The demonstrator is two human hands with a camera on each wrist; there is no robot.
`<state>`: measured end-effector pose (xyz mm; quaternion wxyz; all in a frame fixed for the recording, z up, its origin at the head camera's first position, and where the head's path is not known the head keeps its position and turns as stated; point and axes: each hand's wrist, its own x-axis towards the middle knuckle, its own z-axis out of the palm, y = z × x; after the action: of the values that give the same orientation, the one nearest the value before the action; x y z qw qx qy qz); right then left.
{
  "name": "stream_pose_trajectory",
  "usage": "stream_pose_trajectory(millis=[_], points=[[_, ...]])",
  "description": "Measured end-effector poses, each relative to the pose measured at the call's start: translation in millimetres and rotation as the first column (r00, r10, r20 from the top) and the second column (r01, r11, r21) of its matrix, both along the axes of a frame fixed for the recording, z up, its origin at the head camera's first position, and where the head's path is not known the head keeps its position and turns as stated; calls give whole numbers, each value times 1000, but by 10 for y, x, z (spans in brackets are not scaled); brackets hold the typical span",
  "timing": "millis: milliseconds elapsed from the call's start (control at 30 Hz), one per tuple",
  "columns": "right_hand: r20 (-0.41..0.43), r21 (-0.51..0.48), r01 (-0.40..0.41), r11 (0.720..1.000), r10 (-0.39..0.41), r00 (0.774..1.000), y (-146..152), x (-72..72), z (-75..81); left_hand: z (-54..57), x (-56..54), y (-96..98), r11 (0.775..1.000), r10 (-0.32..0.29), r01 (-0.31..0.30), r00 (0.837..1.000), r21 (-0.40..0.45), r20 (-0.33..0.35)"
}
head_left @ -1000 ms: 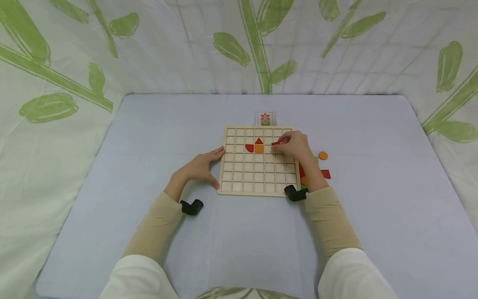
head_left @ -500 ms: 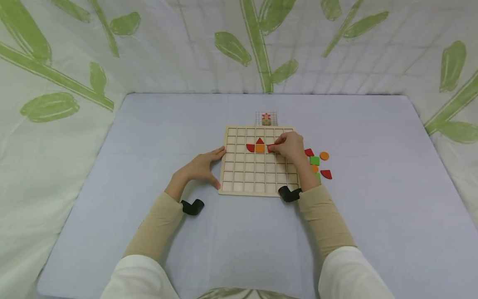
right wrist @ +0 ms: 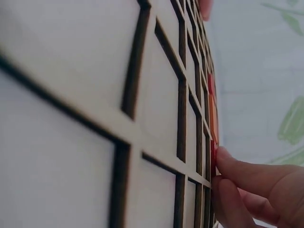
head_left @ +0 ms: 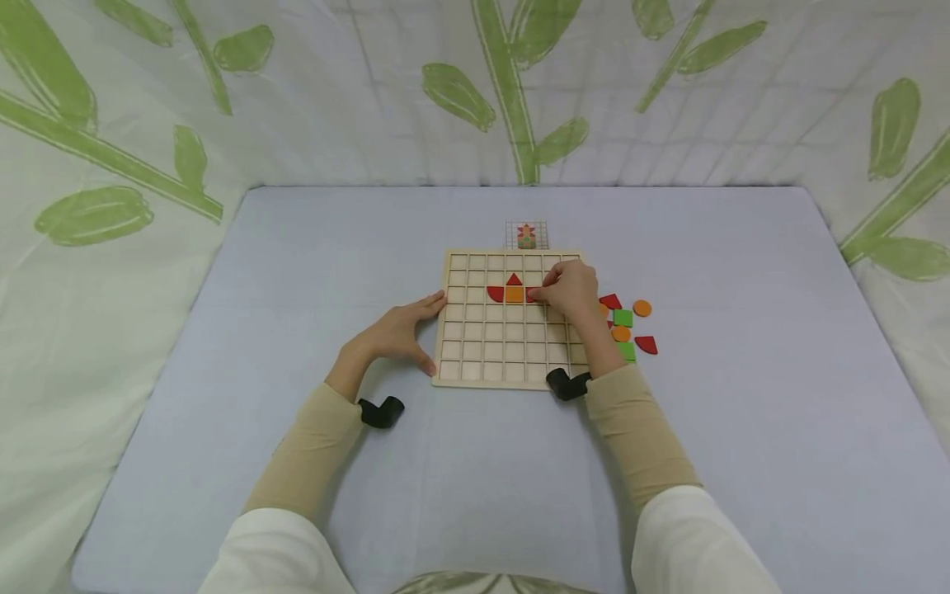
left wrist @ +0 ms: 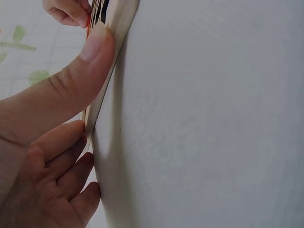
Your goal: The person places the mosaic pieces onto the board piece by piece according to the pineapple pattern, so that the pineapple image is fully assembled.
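A wooden grid board [head_left: 475, 351] lies mid-table. In its cells sit a red triangle [head_left: 514, 280], an orange square [head_left: 514, 294] below it and a red quarter-circle tile [head_left: 496, 294] to the square's left. My right hand [head_left: 571, 289] reaches over the board, thumb and fingertips pinching another red tile [right wrist: 213, 154] at the cell right of the square. Most of that tile is hidden by the fingers. At the board's left edge rests my left hand [head_left: 397, 332], thumb and fingers spread; the left wrist view shows its thumb [left wrist: 90, 57] against the rim.
A small pattern card [head_left: 526, 235] lies just beyond the board's far edge. Right of the board are loose tiles: an orange circle [head_left: 641, 308], a green square [head_left: 623, 318], a red quarter-circle [head_left: 646, 345] and several others, partly behind the right forearm.
My right hand has moved left with the red tile and lowered it to the cell beside the orange square. The left hand has stayed at the board's edge.
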<state>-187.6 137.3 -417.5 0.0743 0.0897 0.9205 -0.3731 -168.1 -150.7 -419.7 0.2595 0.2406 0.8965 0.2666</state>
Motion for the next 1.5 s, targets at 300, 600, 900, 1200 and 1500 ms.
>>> stream_pose_trajectory(millis=[300, 600, 900, 1200, 1500], points=[[-2, 17, -30, 999, 30, 1000, -24, 21, 48, 0, 15, 12, 1000, -12, 12, 1000, 14, -12], [-3, 30, -5, 1000, 5, 1000, -27, 41, 51, 5, 20, 6, 1000, -12, 12, 1000, 20, -13], [-15, 12, -9, 1000, 10, 1000, -21, 45, 62, 26, 15, 15, 1000, -1, 1, 1000, 21, 9], [-39, -101, -119, 988, 116, 993, 381, 58, 118, 26, 10, 19, 1000, -4, 3, 1000, 27, 15], [42, -116, -178, 977, 184, 982, 963, 105, 66, -2, -8, -11, 1000, 2, -2, 1000, 15, 13]])
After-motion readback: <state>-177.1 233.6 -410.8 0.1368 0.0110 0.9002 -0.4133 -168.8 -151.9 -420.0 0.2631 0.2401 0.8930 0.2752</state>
